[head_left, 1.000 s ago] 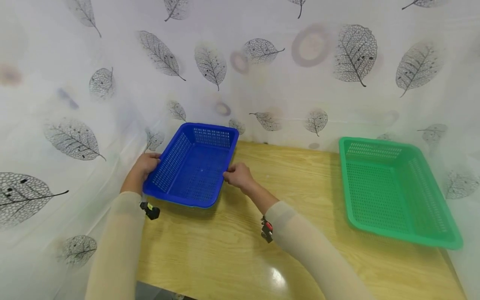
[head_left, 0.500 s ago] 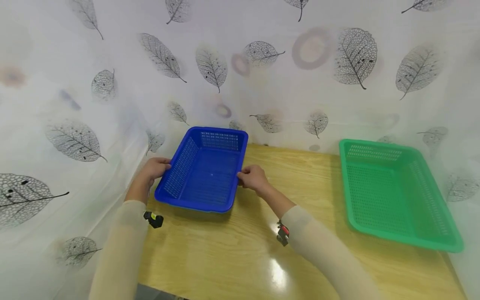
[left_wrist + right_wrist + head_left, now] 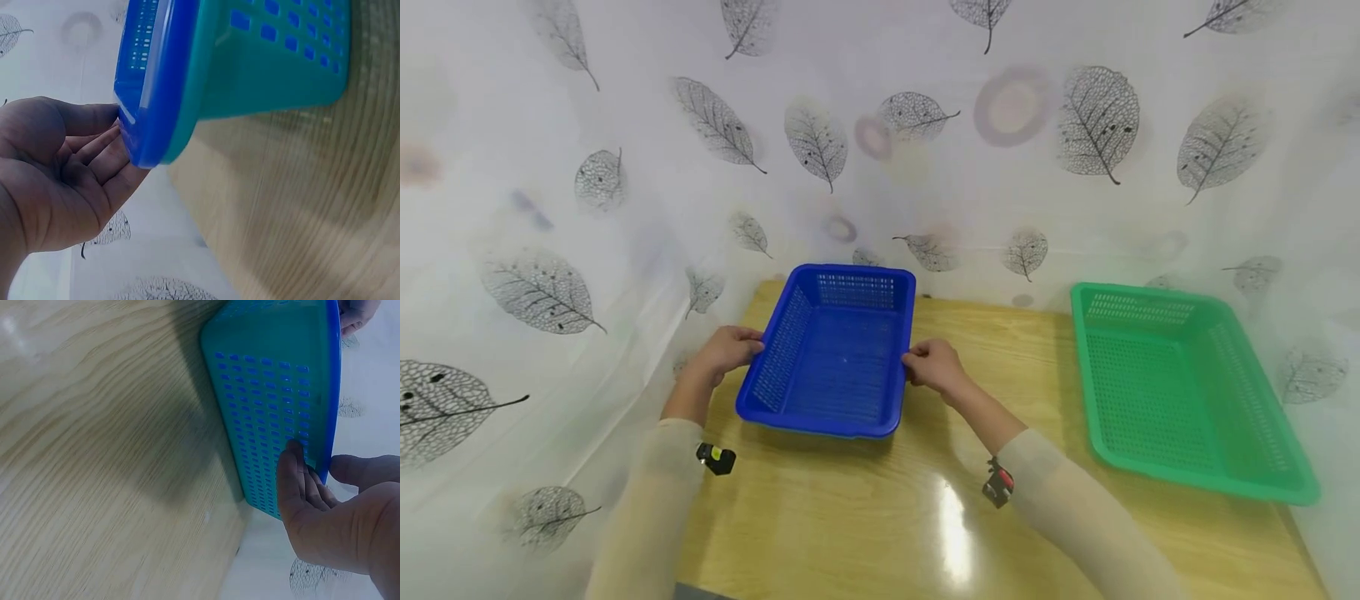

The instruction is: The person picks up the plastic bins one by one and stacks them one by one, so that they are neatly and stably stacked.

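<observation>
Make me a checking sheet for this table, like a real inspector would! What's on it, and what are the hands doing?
Surface: wood-patterned table, with a shiny patch of light.
Job's things: blue basket between the hands, with a teal layer outside, perhaps a second basket; I can't tell whether it touches the table. A green basket sits apart, to the right.
Clutter: nothing seen.
Hands: left hand grips the blue basket's left edge; right hand pinches its right edge.
Cables: nothing seen.
Surroundings: whitish sheets printed with leaves, behind and at the sides.
</observation>
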A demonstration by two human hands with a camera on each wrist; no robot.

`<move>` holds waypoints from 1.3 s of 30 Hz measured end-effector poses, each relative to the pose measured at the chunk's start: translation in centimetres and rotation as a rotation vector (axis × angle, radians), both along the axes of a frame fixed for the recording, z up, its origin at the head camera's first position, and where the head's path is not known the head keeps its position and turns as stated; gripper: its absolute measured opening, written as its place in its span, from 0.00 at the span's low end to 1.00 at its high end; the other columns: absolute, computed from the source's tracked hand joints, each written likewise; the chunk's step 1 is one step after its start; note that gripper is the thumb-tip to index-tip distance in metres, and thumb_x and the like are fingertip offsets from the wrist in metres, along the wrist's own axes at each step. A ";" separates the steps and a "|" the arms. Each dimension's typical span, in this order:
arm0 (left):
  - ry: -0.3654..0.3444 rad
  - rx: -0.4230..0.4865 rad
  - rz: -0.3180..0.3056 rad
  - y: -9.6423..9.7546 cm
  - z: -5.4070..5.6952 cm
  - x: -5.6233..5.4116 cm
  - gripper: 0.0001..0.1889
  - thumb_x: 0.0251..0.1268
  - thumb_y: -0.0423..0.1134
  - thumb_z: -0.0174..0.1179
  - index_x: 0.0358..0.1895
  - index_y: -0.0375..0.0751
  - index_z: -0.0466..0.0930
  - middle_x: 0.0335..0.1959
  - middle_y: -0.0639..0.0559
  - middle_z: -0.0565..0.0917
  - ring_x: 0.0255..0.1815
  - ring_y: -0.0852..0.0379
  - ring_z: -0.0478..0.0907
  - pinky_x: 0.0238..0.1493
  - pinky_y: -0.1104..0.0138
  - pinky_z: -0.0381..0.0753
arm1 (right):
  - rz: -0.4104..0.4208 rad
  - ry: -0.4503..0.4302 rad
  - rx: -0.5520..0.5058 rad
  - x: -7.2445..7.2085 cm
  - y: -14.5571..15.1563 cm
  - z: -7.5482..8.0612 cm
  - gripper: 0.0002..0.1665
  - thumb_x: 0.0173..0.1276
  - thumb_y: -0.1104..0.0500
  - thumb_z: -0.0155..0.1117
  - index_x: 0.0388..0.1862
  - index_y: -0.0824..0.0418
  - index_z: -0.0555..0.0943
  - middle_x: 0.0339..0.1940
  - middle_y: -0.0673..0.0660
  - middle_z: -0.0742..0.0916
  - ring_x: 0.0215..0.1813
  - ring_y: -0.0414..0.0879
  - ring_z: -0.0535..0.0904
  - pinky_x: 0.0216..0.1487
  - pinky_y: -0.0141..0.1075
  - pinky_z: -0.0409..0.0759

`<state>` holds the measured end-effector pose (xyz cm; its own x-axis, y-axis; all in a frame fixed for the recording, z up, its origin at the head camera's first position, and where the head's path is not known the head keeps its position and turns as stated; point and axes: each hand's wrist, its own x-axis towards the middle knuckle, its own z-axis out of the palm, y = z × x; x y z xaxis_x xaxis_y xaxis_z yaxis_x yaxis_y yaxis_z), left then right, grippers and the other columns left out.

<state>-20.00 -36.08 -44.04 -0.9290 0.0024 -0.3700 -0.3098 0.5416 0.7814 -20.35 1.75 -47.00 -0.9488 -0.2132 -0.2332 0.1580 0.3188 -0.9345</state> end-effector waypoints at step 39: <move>0.112 0.153 -0.237 13.7 -2.0 1.3 0.16 0.80 0.30 0.58 0.61 0.23 0.81 0.50 0.37 0.90 0.57 0.43 0.87 0.61 0.53 0.85 | -0.056 -0.019 0.055 5.0 16.0 0.8 0.19 0.81 0.71 0.52 0.59 0.89 0.73 0.53 0.82 0.84 0.48 0.62 0.90 0.50 0.44 0.90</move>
